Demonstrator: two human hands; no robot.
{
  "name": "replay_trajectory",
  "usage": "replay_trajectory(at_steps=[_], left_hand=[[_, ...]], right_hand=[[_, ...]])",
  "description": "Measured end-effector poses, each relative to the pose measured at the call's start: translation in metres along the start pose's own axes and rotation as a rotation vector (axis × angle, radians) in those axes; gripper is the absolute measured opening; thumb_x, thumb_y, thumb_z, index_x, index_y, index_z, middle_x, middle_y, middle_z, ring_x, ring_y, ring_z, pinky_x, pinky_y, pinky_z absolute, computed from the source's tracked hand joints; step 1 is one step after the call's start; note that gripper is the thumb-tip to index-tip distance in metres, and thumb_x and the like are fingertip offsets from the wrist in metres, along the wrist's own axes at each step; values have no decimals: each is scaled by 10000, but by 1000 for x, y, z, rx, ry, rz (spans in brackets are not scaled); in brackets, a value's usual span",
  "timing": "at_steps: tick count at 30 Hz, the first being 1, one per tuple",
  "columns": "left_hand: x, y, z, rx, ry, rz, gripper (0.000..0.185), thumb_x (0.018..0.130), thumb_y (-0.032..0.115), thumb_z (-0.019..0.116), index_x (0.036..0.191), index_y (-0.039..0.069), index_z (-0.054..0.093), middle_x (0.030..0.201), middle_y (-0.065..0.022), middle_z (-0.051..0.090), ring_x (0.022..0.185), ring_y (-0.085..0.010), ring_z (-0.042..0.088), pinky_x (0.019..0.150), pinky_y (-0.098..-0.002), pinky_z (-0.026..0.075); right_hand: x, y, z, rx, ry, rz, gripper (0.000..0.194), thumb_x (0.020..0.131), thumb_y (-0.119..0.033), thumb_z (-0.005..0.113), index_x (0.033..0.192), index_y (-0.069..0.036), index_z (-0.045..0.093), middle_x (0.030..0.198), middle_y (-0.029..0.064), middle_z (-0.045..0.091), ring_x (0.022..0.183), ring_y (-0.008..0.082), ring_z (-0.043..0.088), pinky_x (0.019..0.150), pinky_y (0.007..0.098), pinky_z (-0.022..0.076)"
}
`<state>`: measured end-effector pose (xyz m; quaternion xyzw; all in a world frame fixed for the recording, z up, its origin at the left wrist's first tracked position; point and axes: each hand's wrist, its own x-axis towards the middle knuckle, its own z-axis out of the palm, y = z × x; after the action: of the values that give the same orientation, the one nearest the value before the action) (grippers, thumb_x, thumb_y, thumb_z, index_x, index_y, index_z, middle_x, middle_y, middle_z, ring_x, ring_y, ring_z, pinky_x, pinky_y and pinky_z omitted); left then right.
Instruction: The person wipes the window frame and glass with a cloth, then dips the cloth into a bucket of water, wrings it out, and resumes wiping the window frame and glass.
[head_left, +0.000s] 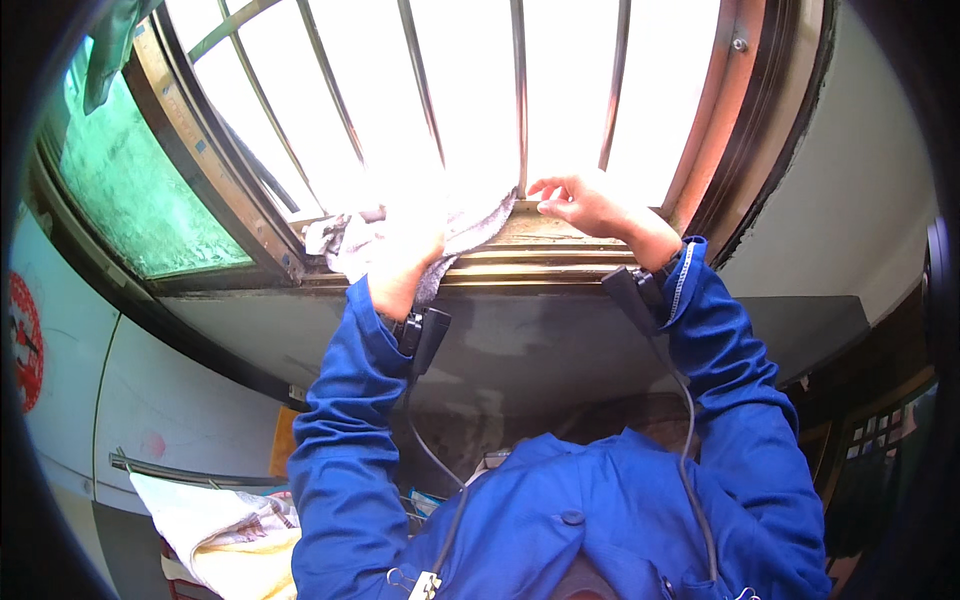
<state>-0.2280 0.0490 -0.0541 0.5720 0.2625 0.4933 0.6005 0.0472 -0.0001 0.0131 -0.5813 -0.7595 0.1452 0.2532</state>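
Note:
A grey-and-white cloth (480, 232) lies bunched over the sill and metal track of a barred window, one end hanging over the inner edge. My left hand (416, 240) is at the cloth, but glare washes out its fingers, so its grip cannot be made out. To the right of the cloth, my right hand (574, 204) hovers by the window sill (547, 229), fingers loosely curled and apart, with nothing visible in them. Both wrists carry black devices with cables.
Vertical metal bars (519, 97) cross the bright opening. A green-tinted window pane (142, 180) is at the left, and the brown window frame (739, 120) rises at the right. Towels (225, 532) hang from a metal rail (195, 474) at lower left, beside a pale panel with a red decoration (26, 341).

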Motion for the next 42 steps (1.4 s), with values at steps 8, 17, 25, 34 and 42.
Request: replay_trajectory(at_steps=[8, 17, 25, 34, 42], left_hand=[[114, 72, 5, 1113, 82, 593, 271, 864, 288, 577, 856, 35, 676, 629, -190, 594, 544, -303, 600, 547, -383, 466], [90, 218, -44, 238, 722, 893, 168, 864, 103, 645, 944, -41, 682, 811, -82, 664, 689, -134, 616, 649, -251, 529], [41, 264, -44, 848, 750, 790, 318, 942, 269, 556, 1070, 4, 676, 921, -120, 689, 758, -159, 643, 727, -272, 525], [11, 29, 124, 325, 157, 377, 160, 899, 101, 635, 916, -49, 687, 751, -12, 638, 688, -72, 543, 629, -230, 458], [12, -48, 193, 839, -473, 672, 98, 801, 139, 700, 889, 96, 706, 840, -61, 663, 802, -239, 591, 759, -367, 455]], right_hand=[[-8, 29, 6, 30, 117, 97, 269, 900, -186, 605, 1129, -46, 607, 806, 93, 649, 732, 170, 613, 714, 319, 504], [-30, 36, -3, 251, 261, 150, 277, 885, -181, 600, 1137, -67, 616, 907, 109, 665, 801, 225, 637, 758, 333, 513], [-79, 19, -17, 370, 378, 181, 272, 889, -88, 604, 1121, 53, 598, 784, 21, 610, 696, 78, 541, 652, 233, 459], [-138, 40, 4, 476, 530, 262, 234, 867, -83, 623, 1079, 17, 630, 730, 50, 633, 645, 90, 586, 619, 249, 491], [-161, 43, 6, 447, 564, 310, 220, 856, -65, 630, 1066, 1, 635, 727, 61, 638, 633, 101, 601, 613, 258, 498]])
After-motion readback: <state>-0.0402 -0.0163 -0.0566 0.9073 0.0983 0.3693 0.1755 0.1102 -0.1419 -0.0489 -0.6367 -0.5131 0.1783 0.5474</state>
